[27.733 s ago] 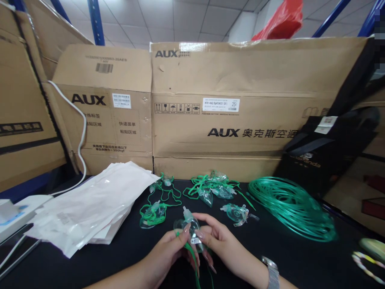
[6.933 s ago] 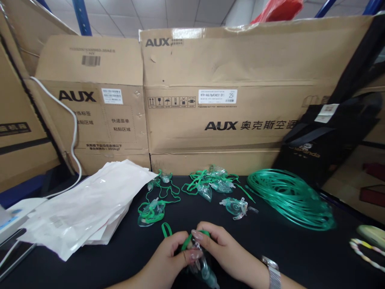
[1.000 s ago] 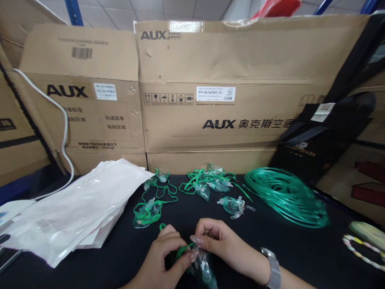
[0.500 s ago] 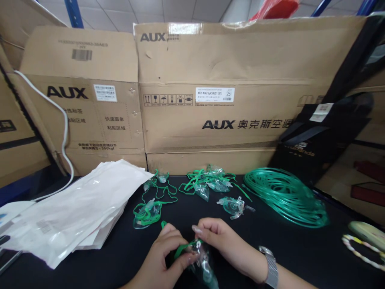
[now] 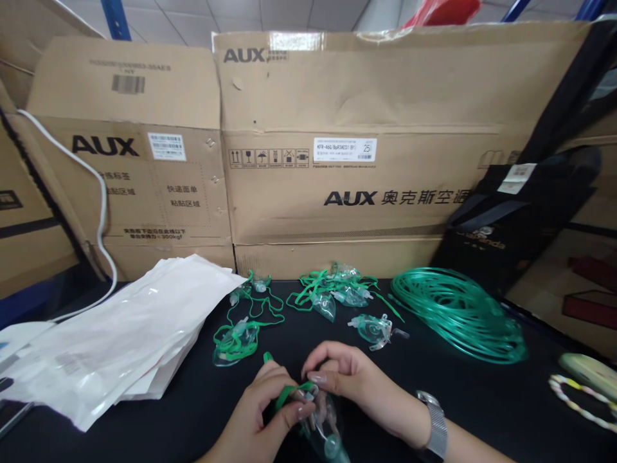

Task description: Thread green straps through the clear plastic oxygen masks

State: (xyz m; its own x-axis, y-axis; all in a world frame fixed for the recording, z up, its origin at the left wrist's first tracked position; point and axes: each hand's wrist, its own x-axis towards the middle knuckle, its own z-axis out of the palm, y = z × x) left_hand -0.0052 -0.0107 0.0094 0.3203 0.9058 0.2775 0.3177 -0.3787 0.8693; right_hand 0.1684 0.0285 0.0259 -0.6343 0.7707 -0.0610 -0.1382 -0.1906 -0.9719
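A clear oxygen mask [image 5: 324, 421] with a green elastic strap [image 5: 288, 393] is between my hands at the bottom middle. My left hand [image 5: 272, 408] is closed, thumb and fingers pinching the mask's upper edge and the strap. My right hand [image 5: 344, 379], with a metal watch on the wrist, is curled at the same edge, its thumb and fingertips closed on the mask where the strap meets it. The mask's green-tinted port points down towards me. Part of the strap end sticks up behind my left fingers.
Several masks with green straps [image 5: 337, 289] lie at the back middle, another [image 5: 237, 342] to the left. A mask without visible strap [image 5: 373, 331] is nearer. Coiled green tubing [image 5: 457, 315] lies right, white packages [image 5: 125, 328] left. Cardboard boxes [image 5: 337, 218] stand behind.
My right fingers have shifted and curled more over the mask's edge, the thumb now lower against it. The mask has turned slightly, showing more of its port. My left hand keeps its pinch.
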